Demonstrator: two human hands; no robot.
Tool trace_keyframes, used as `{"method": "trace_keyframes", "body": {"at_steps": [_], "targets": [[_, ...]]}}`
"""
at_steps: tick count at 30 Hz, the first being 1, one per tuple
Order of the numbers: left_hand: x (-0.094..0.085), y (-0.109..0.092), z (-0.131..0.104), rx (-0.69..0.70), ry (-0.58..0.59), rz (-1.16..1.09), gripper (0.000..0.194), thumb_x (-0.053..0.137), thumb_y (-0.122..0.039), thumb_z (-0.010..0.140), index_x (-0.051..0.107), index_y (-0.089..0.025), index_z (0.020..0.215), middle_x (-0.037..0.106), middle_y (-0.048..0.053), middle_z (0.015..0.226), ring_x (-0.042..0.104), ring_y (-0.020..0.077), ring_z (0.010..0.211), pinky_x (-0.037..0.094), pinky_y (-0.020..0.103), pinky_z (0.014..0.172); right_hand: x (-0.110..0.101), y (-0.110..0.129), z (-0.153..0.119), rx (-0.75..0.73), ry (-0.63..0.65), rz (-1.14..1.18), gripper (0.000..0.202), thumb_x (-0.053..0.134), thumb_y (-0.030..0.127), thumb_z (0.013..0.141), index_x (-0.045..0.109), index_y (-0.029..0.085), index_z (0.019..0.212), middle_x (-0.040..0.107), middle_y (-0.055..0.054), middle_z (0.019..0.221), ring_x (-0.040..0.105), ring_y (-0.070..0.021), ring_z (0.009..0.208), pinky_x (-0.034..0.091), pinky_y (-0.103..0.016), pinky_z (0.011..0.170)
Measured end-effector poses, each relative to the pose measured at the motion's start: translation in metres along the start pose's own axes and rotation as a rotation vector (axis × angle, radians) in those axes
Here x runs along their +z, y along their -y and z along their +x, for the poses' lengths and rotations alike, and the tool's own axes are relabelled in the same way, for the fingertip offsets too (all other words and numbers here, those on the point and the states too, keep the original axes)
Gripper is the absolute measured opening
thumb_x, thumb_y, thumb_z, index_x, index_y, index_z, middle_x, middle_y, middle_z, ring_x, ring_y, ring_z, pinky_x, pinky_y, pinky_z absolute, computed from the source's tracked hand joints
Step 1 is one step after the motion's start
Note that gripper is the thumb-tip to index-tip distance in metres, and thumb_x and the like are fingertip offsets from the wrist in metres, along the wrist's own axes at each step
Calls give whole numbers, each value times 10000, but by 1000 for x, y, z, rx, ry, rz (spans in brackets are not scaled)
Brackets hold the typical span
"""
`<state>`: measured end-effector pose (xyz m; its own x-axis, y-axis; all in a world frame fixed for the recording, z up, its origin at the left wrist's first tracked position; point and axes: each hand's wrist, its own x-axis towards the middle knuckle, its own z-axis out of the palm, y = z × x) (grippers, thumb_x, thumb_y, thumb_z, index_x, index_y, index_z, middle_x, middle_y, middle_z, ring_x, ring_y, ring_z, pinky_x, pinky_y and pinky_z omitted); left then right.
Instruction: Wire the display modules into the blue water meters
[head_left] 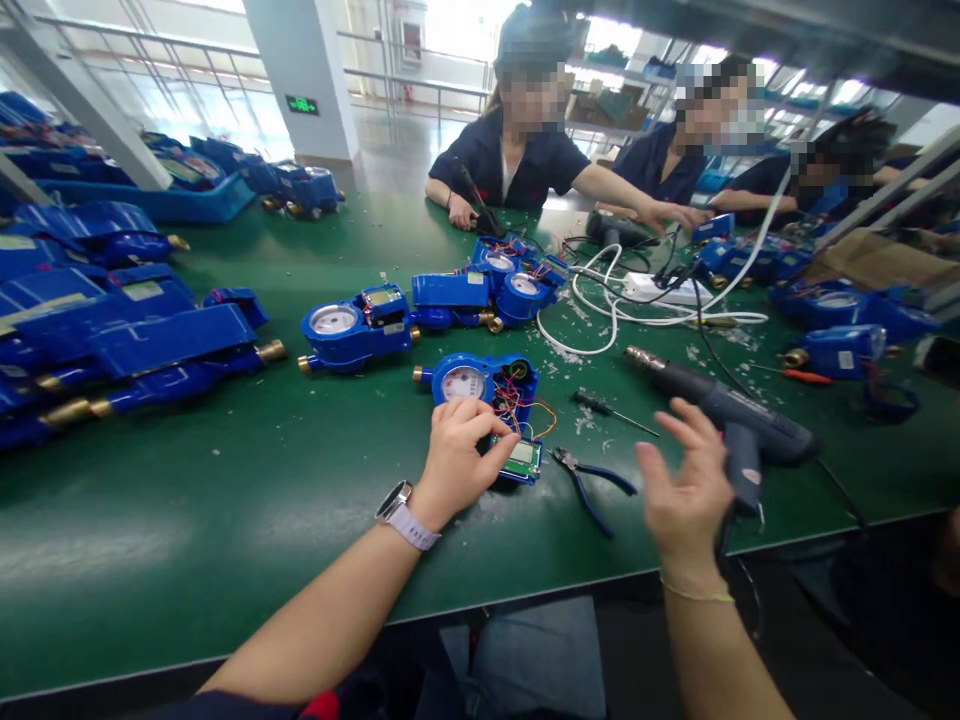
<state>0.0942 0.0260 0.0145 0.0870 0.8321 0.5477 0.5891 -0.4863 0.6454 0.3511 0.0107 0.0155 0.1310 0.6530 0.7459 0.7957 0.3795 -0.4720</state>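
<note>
An opened blue water meter [459,383] lies in front of me, its round dial partly behind my left hand [466,450]. Red, yellow and dark wires [514,400] spill from its housing towards a small green circuit board with a display [523,455]. Thumb and forefinger of the left hand are pinched together by the board and wires; what lies between them is hidden. My right hand [686,485] is raised with fingers apart, holding nothing, just left of the handle of a dark heat gun [739,415]. Blue-handled cutting pliers [589,480] and a black screwdriver [604,405] lie between the hands.
More blue water meters [352,325] stand behind, and several are piled at left [157,330]. White cables [615,315] run to a power strip [667,290]. An orange-handled screwdriver [806,377] lies at right. Co-workers [517,150] sit across the green table [315,540].
</note>
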Motion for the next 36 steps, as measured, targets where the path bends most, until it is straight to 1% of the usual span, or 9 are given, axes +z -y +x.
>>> {"method": "trace_keyframes", "body": {"at_steps": [2, 4, 7, 11, 14, 20, 26, 32, 36], "targets": [[-1, 1, -1, -20, 6, -48, 127, 657, -248, 846, 676, -205, 728, 617, 7, 791, 554, 183, 825, 350, 366, 818, 23, 44, -4, -167, 176, 86, 251, 630, 335, 865, 627, 222, 1089, 560, -100, 1300, 423, -301, 1305, 345, -561, 1072], [-3, 4, -3, -39, 1, -91, 126, 648, -245, 854, 682, -204, 740, 616, 10, 786, 550, 184, 821, 364, 358, 806, 45, 70, -8, -217, 279, 124, 219, 649, 311, 850, 641, 207, 1042, 547, -103, 1320, 388, -305, 1328, 345, -556, 1076], [-6, 8, -6, -61, -17, -137, 134, 632, -239, 863, 688, -199, 747, 600, 15, 764, 538, 187, 808, 390, 344, 782, 70, 84, -13, -211, 310, 127, 181, 660, 305, 846, 657, 206, 998, 557, -99, 1314, 393, -310, 1317, 345, -567, 1068], [-9, 11, -8, -52, -26, -139, 135, 623, -229, 866, 702, -204, 760, 590, 20, 756, 528, 193, 808, 405, 337, 765, 89, 83, -21, -166, 239, 180, 46, 627, 236, 870, 668, 216, 875, 620, -64, 1231, 443, -288, 1267, 366, -568, 1045], [-10, 10, -7, -51, -26, -137, 133, 619, -227, 872, 700, -201, 770, 591, 23, 764, 530, 196, 822, 409, 342, 778, 94, 82, -26, -125, 195, 237, 76, 614, 209, 881, 672, 214, 833, 638, -62, 1192, 459, -270, 1245, 391, -550, 1030], [-7, 11, -7, -49, 18, -131, 102, 617, -217, 876, 716, -206, 852, 604, 29, 807, 535, 197, 844, 418, 355, 805, 93, 76, -31, -94, 160, 273, 76, 628, 223, 881, 700, 229, 856, 636, -60, 1181, 468, -255, 1232, 428, -514, 1009], [-2, 12, -10, -28, 33, -105, 103, 645, -229, 862, 734, -225, 915, 616, 34, 832, 538, 198, 848, 428, 351, 788, 93, 75, -33, -123, 150, 258, 109, 592, 170, 890, 692, 208, 865, 631, -77, 1180, 473, -249, 1221, 433, -503, 1010], [3, 10, -11, -70, 5, -136, 42, 668, -231, 840, 707, -215, 839, 616, 26, 827, 553, 195, 859, 431, 357, 823, 94, 77, -34, -163, 154, 225, 144, 562, 141, 884, 686, 204, 851, 631, -69, 1189, 477, -253, 1205, 399, -519, 1021], [1, 9, -10, -73, 4, -115, 83, 631, -229, 859, 669, -207, 789, 613, 23, 815, 551, 196, 857, 428, 355, 823, 94, 77, -35, -157, 158, 201, 151, 559, 174, 895, 699, 217, 857, 635, -60, 1188, 481, -251, 1201, 385, -517, 1026]]}}
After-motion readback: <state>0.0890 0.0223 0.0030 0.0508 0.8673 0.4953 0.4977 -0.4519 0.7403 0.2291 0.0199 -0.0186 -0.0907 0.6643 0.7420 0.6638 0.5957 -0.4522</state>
